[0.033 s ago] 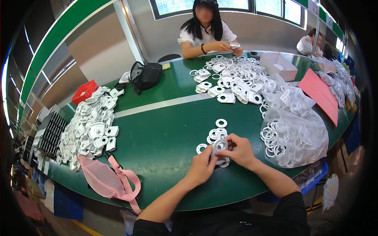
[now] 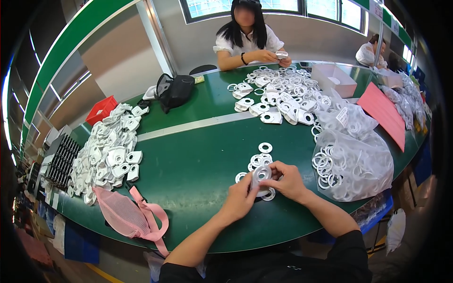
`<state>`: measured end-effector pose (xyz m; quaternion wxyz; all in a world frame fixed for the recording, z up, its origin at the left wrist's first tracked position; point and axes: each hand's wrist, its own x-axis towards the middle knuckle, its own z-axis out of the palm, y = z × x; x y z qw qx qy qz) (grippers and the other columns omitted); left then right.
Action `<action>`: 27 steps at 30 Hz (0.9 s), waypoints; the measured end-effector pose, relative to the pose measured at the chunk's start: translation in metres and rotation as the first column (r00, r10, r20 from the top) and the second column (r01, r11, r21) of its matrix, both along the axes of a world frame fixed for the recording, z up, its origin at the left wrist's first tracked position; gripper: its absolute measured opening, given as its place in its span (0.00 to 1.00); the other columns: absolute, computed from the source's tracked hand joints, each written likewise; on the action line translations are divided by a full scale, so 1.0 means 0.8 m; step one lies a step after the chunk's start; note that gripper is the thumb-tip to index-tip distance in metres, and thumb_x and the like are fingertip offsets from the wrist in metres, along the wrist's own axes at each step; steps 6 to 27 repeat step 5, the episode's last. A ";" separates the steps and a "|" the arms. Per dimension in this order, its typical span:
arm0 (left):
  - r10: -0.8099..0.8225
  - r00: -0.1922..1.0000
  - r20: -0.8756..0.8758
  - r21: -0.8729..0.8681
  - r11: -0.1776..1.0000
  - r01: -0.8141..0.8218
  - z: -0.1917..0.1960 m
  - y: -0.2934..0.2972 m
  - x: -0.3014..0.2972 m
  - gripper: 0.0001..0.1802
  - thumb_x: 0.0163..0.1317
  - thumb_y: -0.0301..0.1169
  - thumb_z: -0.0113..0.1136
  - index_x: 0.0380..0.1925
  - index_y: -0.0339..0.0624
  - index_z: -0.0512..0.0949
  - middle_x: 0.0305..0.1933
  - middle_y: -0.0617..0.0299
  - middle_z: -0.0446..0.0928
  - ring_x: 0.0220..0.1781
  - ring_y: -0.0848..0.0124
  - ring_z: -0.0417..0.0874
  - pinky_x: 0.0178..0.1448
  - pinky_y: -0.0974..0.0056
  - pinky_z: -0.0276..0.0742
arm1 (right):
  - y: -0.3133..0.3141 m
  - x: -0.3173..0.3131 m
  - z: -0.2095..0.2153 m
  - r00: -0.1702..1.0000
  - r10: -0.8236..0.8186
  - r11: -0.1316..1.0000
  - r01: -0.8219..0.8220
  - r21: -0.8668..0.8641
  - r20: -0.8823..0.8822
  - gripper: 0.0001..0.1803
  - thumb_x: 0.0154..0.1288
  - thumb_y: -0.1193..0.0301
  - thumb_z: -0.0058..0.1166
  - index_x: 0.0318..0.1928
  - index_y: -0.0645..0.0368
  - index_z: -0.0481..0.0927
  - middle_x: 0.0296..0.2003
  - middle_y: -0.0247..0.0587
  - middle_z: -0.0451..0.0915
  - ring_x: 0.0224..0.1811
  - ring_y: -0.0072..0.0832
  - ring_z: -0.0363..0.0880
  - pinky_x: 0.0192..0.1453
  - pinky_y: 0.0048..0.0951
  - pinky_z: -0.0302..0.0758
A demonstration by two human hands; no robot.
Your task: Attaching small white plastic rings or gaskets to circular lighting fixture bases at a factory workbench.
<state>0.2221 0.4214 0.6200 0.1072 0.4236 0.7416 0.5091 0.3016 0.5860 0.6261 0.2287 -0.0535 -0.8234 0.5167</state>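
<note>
Between my two hands, above the near part of the green table (image 2: 188, 188), is a white plastic part with a round opening (image 2: 261, 175). My left hand (image 2: 240, 195) grips its left side. With thumb and fingers, my right hand (image 2: 284, 180) closes on its right side. Several flat white rings (image 2: 260, 161) lie on the table just beyond and under my hands; one ring (image 2: 265, 147) lies a little farther off. My fingers hide some of the part's lower edge.
A heap of white plastic housings (image 2: 111, 151) lies left, by a red bin (image 2: 101, 109) and a pink mesh bag (image 2: 120, 212). Right stands a clear bag of rings (image 2: 354, 165). Across the table, beyond a pile of parts (image 2: 283, 92), a person (image 2: 250, 47) holds a white piece.
The white part has turned slightly in my hands, its round face showing more squarely and a little lower. My hands have barely shifted.
</note>
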 end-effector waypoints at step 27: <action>-0.177 0.938 0.299 0.167 0.977 0.131 -0.024 -0.010 -0.043 0.21 0.58 0.27 0.55 0.53 0.42 0.69 0.37 0.59 0.78 0.37 0.71 0.79 0.43 0.67 0.73 | 0.020 -0.006 -0.017 0.997 0.082 0.995 -0.080 0.061 -0.018 0.17 0.54 0.66 0.63 0.45 0.59 0.80 0.28 0.44 0.82 0.25 0.24 0.78 0.31 0.23 0.74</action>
